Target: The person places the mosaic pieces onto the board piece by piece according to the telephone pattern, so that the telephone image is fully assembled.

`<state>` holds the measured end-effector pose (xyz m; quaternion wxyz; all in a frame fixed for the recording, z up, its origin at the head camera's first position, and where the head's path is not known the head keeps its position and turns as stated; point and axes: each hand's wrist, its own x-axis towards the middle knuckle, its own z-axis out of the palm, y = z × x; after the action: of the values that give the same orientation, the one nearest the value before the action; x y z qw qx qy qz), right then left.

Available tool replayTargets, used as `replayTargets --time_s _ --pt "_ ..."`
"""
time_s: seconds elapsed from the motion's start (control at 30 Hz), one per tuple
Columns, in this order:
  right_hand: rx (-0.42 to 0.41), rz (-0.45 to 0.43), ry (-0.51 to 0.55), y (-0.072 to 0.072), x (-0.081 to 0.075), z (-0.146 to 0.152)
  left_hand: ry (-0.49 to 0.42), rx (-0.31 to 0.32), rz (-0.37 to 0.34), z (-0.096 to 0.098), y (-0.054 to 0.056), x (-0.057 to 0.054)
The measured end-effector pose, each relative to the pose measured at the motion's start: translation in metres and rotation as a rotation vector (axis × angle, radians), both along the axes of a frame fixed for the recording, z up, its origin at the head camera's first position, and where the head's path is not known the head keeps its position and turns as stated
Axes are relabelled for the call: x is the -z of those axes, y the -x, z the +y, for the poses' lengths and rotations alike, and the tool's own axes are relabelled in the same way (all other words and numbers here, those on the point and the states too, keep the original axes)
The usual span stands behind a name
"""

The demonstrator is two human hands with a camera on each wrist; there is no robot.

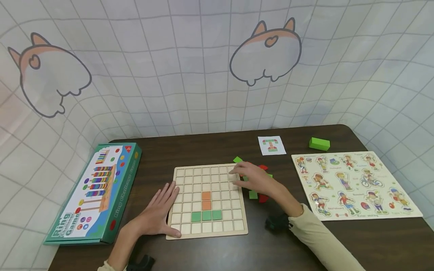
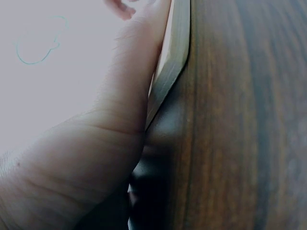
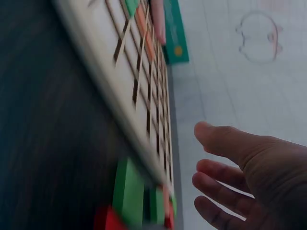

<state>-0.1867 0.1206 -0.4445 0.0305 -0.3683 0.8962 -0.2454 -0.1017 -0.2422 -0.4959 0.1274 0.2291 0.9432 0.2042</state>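
A wooden grid board (image 1: 213, 169) lies on the table, with orange squares (image 1: 206, 200) stacked in one column and a row of green squares (image 1: 207, 215) below them. My left hand (image 1: 154, 210) rests with spread fingers along the board's left edge. Over the board's upper right edge hovers my right hand (image 1: 254, 177), fingers loosely bent; the right wrist view shows nothing between thumb and fingers. Loose green blocks (image 1: 253, 194) and red pieces (image 1: 263, 198) lie beside the board, partly hidden under that hand. A small card (image 1: 272, 145) behind them shows a red and green pattern.
A teal ring game box (image 1: 91, 195) stands at the left. To the right lies a picture puzzle board (image 1: 352, 184) with children's figures, a green block (image 1: 319, 143) behind it. A tile-patterned cloth (image 1: 203, 75) hangs around the table.
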Motion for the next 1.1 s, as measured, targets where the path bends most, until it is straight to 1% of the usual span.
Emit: replayTargets --time_s 0.1,0.23,0.37,0.57,0.63,0.73,0.9,0.97,1.1 --pt "0.029 -0.006 0.004 0.007 0.004 0.024 -0.004 0.000 0.000 0.001 0.001 -0.002" --pt "0.038 -0.034 -0.024 0.007 0.012 0.037 -0.008 0.000 -0.010 0.001 -0.004 -0.001" --pt "0.042 -0.054 -0.061 0.008 0.013 0.037 -0.015 0.006 -0.016 0.002 -0.003 -0.002" --pt "0.059 -0.069 -0.160 0.007 0.006 0.027 -0.030 0.009 0.000 0.003 -0.001 -0.006" --pt "0.064 -0.056 -0.184 0.005 0.005 0.026 -0.022 0.012 -0.003 0.002 -0.002 -0.005" --pt "0.104 -0.037 -0.193 0.005 0.006 0.026 -0.016 0.008 -0.014 0.002 -0.003 -0.006" --pt "0.168 0.029 -0.174 0.009 0.008 0.032 -0.011 -0.003 0.003 0.002 -0.001 -0.004" --pt "0.172 0.048 -0.163 0.010 0.010 0.033 -0.001 0.000 0.012 0.001 0.000 -0.004" --pt "0.169 0.042 -0.154 0.012 0.011 0.034 0.003 0.005 0.003 0.000 0.000 -0.004"
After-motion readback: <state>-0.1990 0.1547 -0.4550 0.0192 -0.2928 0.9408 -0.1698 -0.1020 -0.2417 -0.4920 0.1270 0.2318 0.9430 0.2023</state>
